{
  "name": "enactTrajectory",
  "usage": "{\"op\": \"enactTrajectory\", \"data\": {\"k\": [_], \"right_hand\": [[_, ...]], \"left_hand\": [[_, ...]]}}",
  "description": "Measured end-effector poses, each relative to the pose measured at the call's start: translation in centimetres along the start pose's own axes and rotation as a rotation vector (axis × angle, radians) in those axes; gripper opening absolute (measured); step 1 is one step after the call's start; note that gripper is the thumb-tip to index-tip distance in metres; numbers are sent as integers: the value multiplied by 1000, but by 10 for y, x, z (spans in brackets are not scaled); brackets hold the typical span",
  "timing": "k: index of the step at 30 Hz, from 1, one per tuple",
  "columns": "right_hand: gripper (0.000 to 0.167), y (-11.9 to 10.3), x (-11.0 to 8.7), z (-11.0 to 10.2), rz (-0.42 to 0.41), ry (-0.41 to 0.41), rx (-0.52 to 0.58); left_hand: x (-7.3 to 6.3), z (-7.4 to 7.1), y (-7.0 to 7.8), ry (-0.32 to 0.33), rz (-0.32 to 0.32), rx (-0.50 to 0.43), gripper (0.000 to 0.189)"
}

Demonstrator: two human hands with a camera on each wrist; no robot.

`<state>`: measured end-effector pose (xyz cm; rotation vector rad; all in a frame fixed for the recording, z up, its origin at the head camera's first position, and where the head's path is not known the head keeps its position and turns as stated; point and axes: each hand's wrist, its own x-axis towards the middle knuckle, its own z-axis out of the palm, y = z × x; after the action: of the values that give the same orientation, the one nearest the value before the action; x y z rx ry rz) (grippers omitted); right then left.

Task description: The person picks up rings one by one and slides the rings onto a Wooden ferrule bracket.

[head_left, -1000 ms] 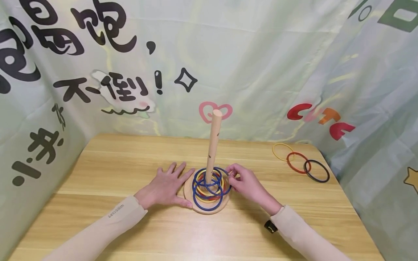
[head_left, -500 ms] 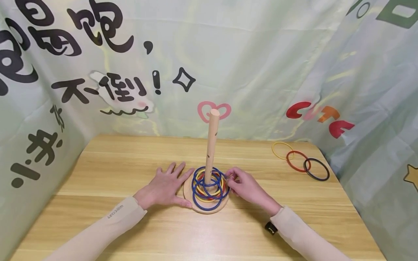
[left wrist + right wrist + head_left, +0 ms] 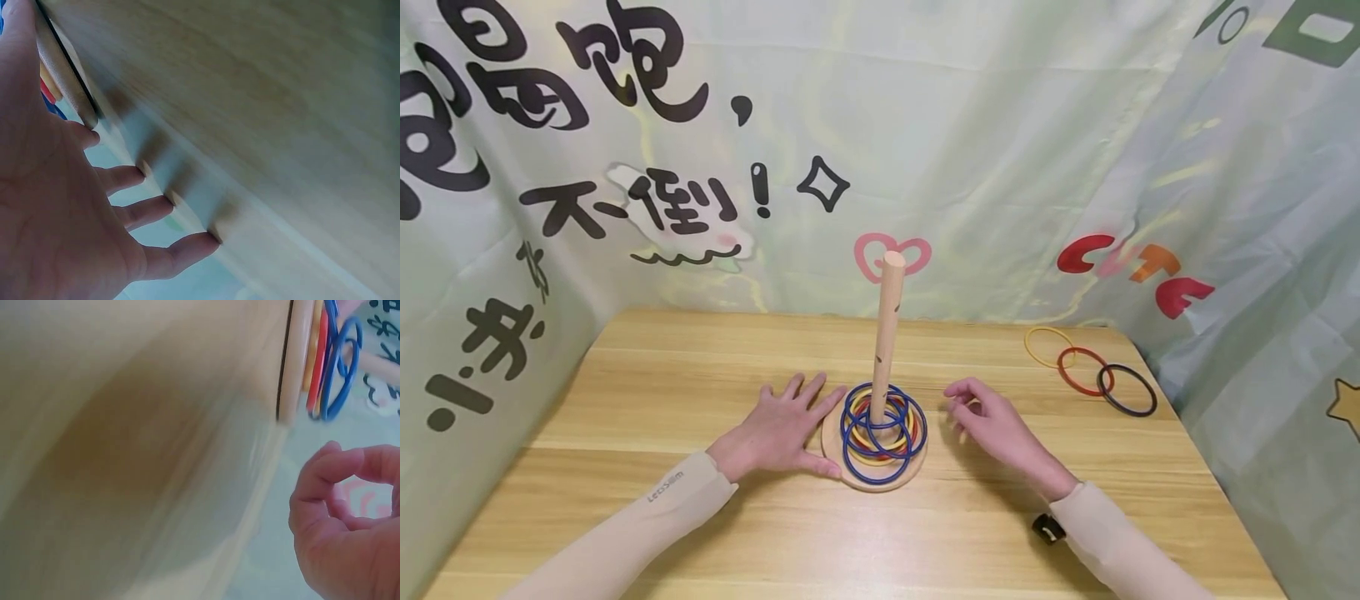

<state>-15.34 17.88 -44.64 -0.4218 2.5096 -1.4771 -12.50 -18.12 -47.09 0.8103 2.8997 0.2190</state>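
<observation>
Several rings (image 3: 877, 482) circle the post (image 3: 887, 333) on its base (image 3: 832, 437); left hand (image 3: 778, 429) lies spread at the base's edge, right hand (image 3: 988, 417) hovers just beside, loosely curled, empty. Ring-arranging, apparently; next likely needs a fingertip pinch.

Table (image 3: 865, 542): pale wood, streaky grain, far corners rounded at 10 and 2 o'clock. Near its middle, a round wooden base (image 3: 832, 437), flat on the top. Left hand (image 3: 775, 429) at the base's 9 o'clock, fingers spread, tips down on the wood. Toward 2 o'clock, three loose rings in an overlapping chain: yellow ring (image 3: 1026, 346) farthest back, red ring (image 3: 1059, 365) between, dark ring (image 3: 1155, 402) nearest the right edge.
</observation>
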Motion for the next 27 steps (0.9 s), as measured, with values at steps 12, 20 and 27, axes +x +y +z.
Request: {"op": "enactTrajectory", "data": {"k": [12, 20, 27], "right_hand": [[27, 34, -7, -77, -12, 254, -237], [34, 73, -11, -136, 62, 365, -414], [38, 99, -26, -171, 146, 356, -506]], "left_hand": [[-1, 0, -1, 4, 3, -5, 126], [-1, 1, 0, -2, 2, -1, 126], [0, 0, 0, -13, -7, 4, 126]]}}
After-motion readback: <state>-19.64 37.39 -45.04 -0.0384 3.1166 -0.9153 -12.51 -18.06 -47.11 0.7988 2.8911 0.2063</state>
